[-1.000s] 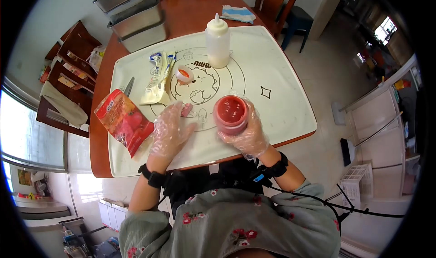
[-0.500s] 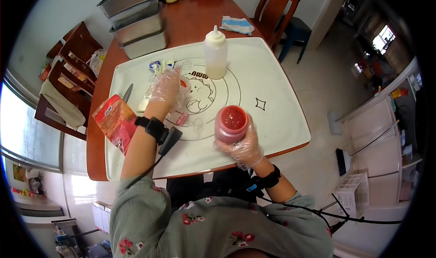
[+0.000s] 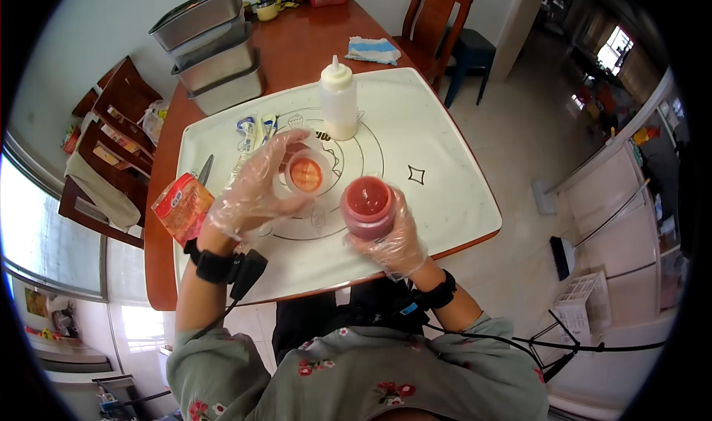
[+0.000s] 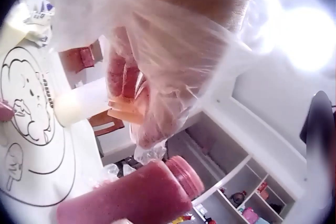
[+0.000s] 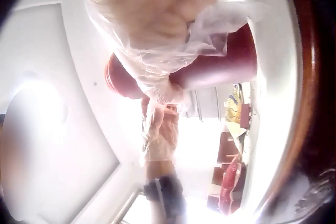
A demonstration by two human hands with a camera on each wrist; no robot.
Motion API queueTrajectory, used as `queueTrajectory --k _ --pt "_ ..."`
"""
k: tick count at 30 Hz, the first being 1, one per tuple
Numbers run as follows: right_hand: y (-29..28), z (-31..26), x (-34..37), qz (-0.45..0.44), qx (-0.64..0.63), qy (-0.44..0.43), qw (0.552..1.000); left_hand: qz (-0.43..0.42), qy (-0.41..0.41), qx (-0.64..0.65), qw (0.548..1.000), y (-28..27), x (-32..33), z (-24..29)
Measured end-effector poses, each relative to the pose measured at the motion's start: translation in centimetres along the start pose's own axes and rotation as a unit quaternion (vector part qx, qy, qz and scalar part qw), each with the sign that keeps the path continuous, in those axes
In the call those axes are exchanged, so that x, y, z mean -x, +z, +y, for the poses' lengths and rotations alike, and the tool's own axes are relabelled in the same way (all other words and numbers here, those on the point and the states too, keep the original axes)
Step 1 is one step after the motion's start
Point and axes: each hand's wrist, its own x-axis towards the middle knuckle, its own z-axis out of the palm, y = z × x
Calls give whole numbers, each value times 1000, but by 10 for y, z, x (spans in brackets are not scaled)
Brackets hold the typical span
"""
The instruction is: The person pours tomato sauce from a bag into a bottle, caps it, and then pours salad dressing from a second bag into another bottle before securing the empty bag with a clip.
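In the head view my left hand point(image 3: 252, 187), in a clear plastic glove, holds a bottle cap point(image 3: 306, 175) between thumb and fingers. The cap's underside faces up, stained orange-red inside. My gloved right hand point(image 3: 400, 247) grips an uncapped squeeze bottle point(image 3: 365, 224) full of red sauce, to the right of the cap. The left wrist view shows the bottle's threaded neck point(image 4: 185, 175) below the left fingers, apart from the cap. A second squeeze bottle point(image 3: 339, 106) with a white nozzle cap stands upright behind them, pale contents at its bottom.
A white patterned mat point(image 3: 452, 206) covers the near table. A red packet point(image 3: 182, 207), a knife point(image 3: 206, 169) and crumpled sachets point(image 3: 256, 130) lie at the left. Stacked metal trays point(image 3: 219, 58) stand at the back left, a folded cloth point(image 3: 373, 50) at the back.
My left hand reached forward to the cap on the mat, picked it up and brought it back toward the red bottle. The right hand keeps holding the bottle.
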Motion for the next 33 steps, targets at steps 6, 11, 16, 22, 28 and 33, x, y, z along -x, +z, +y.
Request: queueTrajectory --k 6,11,16,22,28,33 --pt "-2 -31 -6 6 118 -129 985 5 69 -33 997 -19 22 54" --pt "1 -36 -1 20 176 -167 970 4 92 -48 995 -25 29 73" --pt "8 -49 4 43 186 -181 965 17 82 61 995 -17 33 70" --pt "15 -62 3 58 179 -181 965 48 74 45 995 -12 34 75" --pt "9 -81 4 -126 -91 40 987 5 46 113 992 -19 26 82" --pt "5 -93 2 -207 -195 115 952 -27 -5 250 968 -17 31 80"
